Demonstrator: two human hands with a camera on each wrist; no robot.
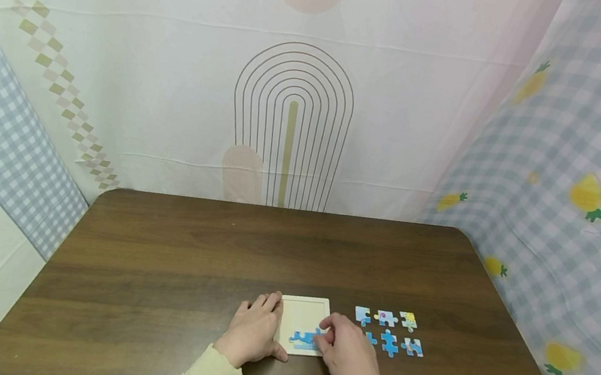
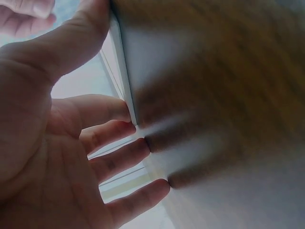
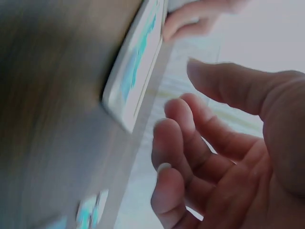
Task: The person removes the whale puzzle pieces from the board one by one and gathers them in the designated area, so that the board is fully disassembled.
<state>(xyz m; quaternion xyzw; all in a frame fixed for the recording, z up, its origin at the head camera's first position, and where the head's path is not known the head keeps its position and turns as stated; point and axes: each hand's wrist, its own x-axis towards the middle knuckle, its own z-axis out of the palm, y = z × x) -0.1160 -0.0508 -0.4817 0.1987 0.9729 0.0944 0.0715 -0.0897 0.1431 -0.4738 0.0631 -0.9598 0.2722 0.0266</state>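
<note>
A shallow pale puzzle tray [image 1: 305, 310] lies on the table, with several joined blue jigsaw pieces [image 1: 303, 337] along its near side. My left hand [image 1: 252, 332] touches the tray's left side, thumb at the near corner and fingers by the far one. In the left wrist view its fingers look nearly straight, their tips down at the tray edge and tabletop. Over the tray's near right part is my right hand [image 1: 348, 356], fingers bent loosely and thumb apart from them. The right wrist view shows nothing between that thumb and the fingers [image 3: 167, 143].
Right of the tray, several loose jigsaw pieces [image 1: 389, 343] lie in two rows, the near row partly behind my right hand. The brown table [image 1: 181, 247] reaches back to a patterned cloth wall [image 1: 185, 99]. A checked cloth [image 1: 549, 238] hangs along the right.
</note>
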